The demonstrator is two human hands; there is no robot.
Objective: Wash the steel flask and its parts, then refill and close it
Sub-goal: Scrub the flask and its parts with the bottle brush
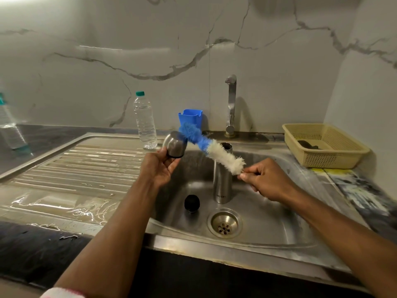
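Note:
The steel flask body [222, 183] stands upright and uncapped in the sink [268, 214]. A black stopper [192, 203] lies on the sink floor to its left. Over the sink's left rim, my left hand [160, 166] grips the steel cup lid [174, 144] and holds it tilted. My right hand [265, 179] pinches the handle end of a blue-and-white bottle brush [211, 147]. The brush's blue tip touches the cup lid.
A tap [231, 104] rises behind the sink, with a blue holder [190, 117] to its left. A clear water bottle [145, 121] stands on the wet steel drainboard [75, 168]. A beige basket [326, 145] sits at the right. The drain [224, 223] is near the flask.

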